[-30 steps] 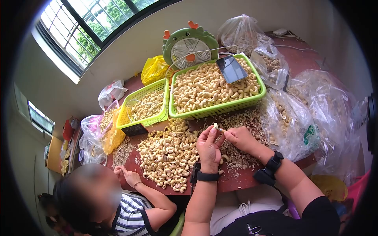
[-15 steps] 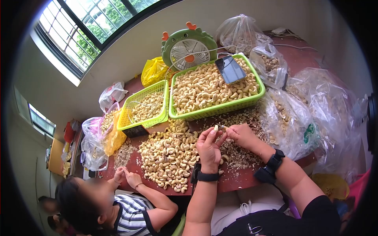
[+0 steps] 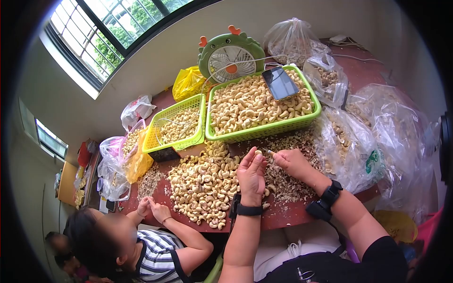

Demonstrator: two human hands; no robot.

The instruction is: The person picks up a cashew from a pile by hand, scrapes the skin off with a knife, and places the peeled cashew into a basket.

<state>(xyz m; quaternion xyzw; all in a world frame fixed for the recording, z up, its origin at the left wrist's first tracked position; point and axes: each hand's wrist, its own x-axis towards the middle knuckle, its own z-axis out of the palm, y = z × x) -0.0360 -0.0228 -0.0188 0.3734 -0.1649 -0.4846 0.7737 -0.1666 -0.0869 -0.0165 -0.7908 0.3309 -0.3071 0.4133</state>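
Between the thumb and fingertips of my left hand [image 3: 251,179] is a pale cashew nut [image 3: 258,152]. My right hand [image 3: 293,163] is closed around a small thin tool [image 3: 270,152]; its tip points at the nut, a little apart from it, and most of it is hidden by my fingers. Left of my left hand lies a heap of loose cashews [image 3: 204,184] on the red table [image 3: 278,219]. Brown skin flakes [image 3: 288,187] are spread beneath and around my right hand.
Beyond my hands stands a large green basket [image 3: 264,134] of cashews, a phone [image 3: 280,83] lying on top. A smaller yellow-green basket [image 3: 177,141], a fan [image 3: 231,59] and plastic bags [image 3: 351,146] surround it. At left, another person's hands [image 3: 153,207] meet over the table edge.
My right hand and the tool have drawn slightly right, away from the nut. The fingers of my left hand have shifted around the nut. The whole view has moved a little.
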